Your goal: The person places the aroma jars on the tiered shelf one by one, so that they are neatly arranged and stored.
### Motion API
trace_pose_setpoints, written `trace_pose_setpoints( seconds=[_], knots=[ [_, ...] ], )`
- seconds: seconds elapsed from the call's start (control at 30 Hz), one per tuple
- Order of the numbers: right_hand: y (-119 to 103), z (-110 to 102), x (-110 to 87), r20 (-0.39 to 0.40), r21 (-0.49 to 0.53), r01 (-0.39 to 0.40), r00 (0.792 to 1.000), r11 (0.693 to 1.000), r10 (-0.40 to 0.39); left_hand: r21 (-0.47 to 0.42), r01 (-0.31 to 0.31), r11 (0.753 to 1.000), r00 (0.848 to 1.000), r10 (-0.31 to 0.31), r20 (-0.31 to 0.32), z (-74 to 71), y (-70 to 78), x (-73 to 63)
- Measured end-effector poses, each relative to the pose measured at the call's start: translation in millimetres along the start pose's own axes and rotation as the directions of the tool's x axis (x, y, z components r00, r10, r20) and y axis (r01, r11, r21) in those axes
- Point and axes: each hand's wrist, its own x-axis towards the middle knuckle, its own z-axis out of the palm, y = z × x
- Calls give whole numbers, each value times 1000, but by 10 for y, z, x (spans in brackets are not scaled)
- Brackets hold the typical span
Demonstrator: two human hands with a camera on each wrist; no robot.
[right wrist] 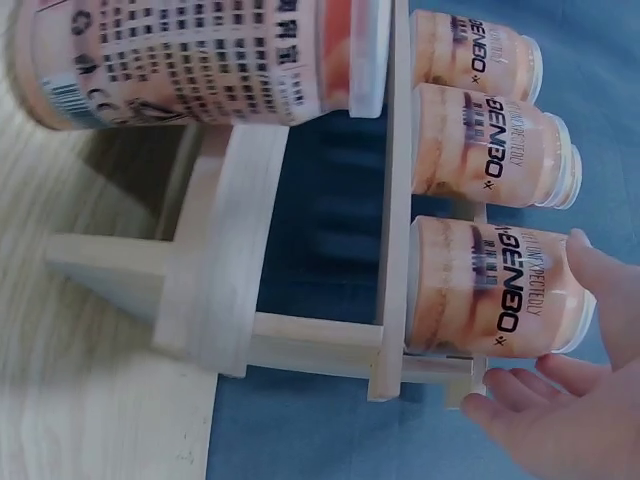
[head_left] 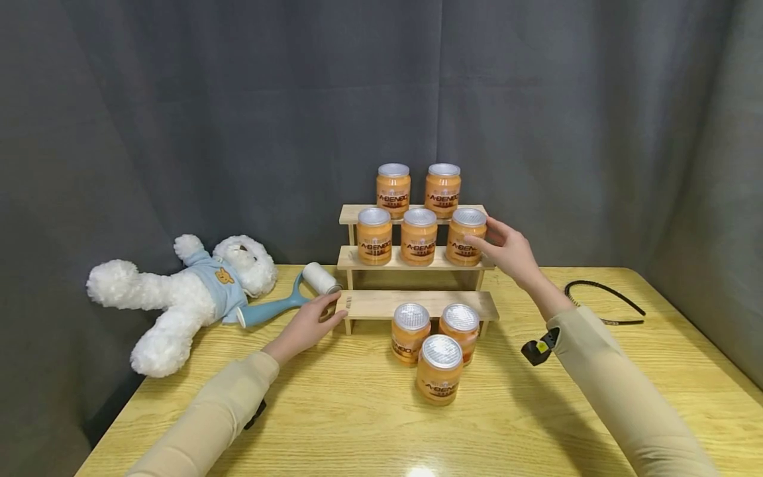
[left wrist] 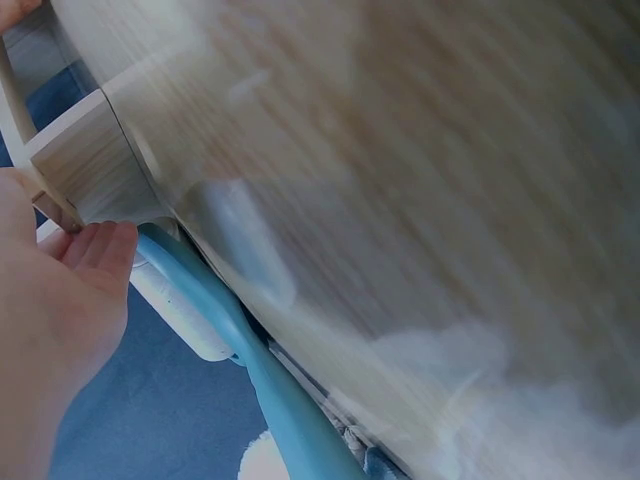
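My right hand (head_left: 514, 257) holds an orange jar (head_left: 461, 232) with a silver lid at the right end of the middle tier of a three-step wooden stand (head_left: 372, 305). Its thumb lies on the jar's front side, the fingers round the far side. Two matching jars (head_left: 374, 240) stand left of it on that tier, and two more (head_left: 393, 189) on the top tier. With thumb and fingers, my left hand (head_left: 305, 329) grips the left end of the lowest tier. Three jars (head_left: 440, 381) stand clustered on the table before the stand.
A blue-handled roller (head_left: 271, 311) with a white head lies close to my left hand. Beyond it, a white plush bear (head_left: 197, 291) in a blue shirt lies on the table's left. A black cord (head_left: 614, 301) curves at the right; a dark curtain (head_left: 268, 119) hangs behind.
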Motion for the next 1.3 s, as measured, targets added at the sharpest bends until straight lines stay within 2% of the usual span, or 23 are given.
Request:
trace_pose_setpoints(
  seconds=[0.17,0.43,0.63,0.93,1.1,1.3],
  knots=[
    [25,2,-25,1,-8,-20,1000,1000,20,10,-3,1000,1000,3,-12,-8,-13,5],
    [112,-4,8,24,36,25,999,999,-26,18,0,1000,1000,0,2,31,-23,13],
    [128,-32,-45,29,48,28,999,998,-30,8,0,1000,1000,0,-1,28,-11,15],
    [89,-103,-307,49,13,56,997,998,-57,8,11,1000,1000,-11,2,2,9,9],
    [92,-53,-492,68,19,90,994,996,-91,20,4,1000,1000,-4,-4,3,-10,18],
    [86,43,-720,107,19,65,992,998,-67,25,-9,1000,1000,9,-7,26,-29,33]
  ],
)
